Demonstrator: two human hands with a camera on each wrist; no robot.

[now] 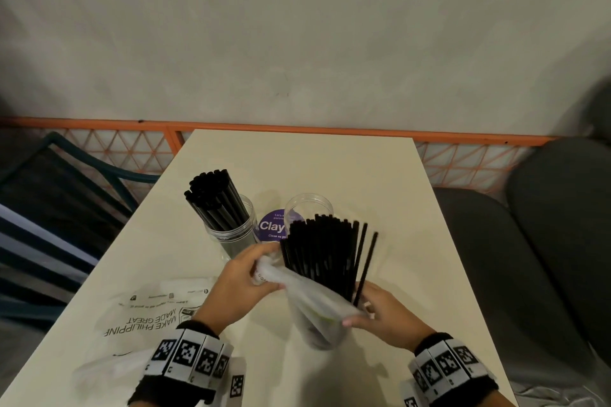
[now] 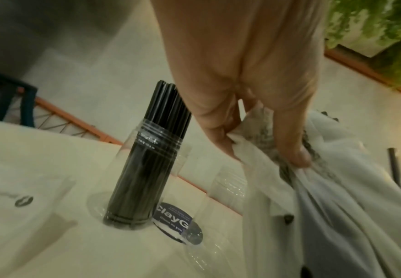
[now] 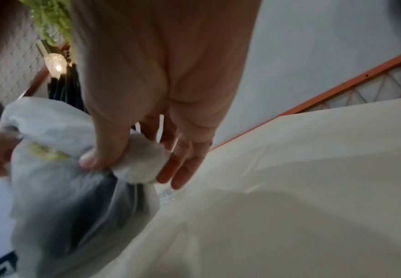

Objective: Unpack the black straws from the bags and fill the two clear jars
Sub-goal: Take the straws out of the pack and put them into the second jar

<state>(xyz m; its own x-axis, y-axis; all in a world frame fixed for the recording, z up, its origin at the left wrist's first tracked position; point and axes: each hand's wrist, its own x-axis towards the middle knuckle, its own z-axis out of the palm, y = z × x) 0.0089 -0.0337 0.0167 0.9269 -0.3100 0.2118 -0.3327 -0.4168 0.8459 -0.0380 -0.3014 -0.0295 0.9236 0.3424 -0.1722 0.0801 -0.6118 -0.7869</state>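
A thin white bag (image 1: 307, 301) is pinched at its rolled-down rim by both hands. The left hand (image 1: 246, 277) grips the rim's left side, with the plastic bunched between thumb (image 2: 218, 139) and curled fingers (image 2: 292, 146). The right hand (image 1: 383, 317) holds the rim's right side: in the right wrist view the thumb (image 3: 104, 150) presses a wad of plastic against the fingers, while two fingers lie straighter beside it.

A bundle of black straws (image 1: 322, 251) stands in the bag, the upper halves bared and fanned slightly to the right; two straws lean apart from the rest at the right edge. The lower ends show as a dark mass through the plastic. The bag's bottom rests on the cream table (image 1: 380, 182), near the person.

Just behind the bundle stands a clear jar (image 1: 309, 205), in which no straws can be seen. To its left, a second jar (image 1: 231, 231) is packed with straws (image 1: 211, 198) that rise well above its rim and lean left. Between the jars a round purple sticker (image 1: 272, 225) lies on the table.

A flattened printed bag (image 1: 155, 314) lies on the table to the left, under the left forearm. Both wrists carry bands (image 1: 188, 353) with black-and-white markers. An orange rail (image 1: 297, 129) runs behind the table along a pale wall.
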